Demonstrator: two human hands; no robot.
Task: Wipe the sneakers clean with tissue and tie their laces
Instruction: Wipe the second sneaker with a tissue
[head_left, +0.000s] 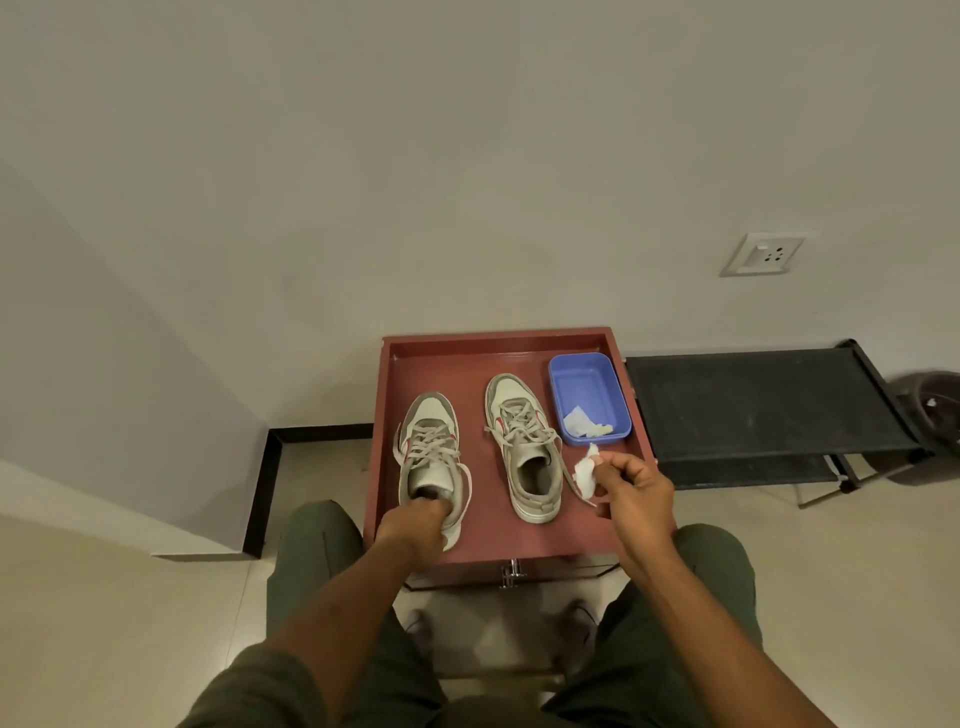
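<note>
gripping the heel of the left sneaker (430, 462) at lower centre with your left hand (413, 522), you pinched a tissue (585, 472) in your right hand (636, 486), so wiping seemingly came next, needing that wad brought across to it.

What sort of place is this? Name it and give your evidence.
Probably a room in a home: plain wall with a socket, tiled floor, a low red cabinet holding sneakers, and a black rack beside it.
</note>
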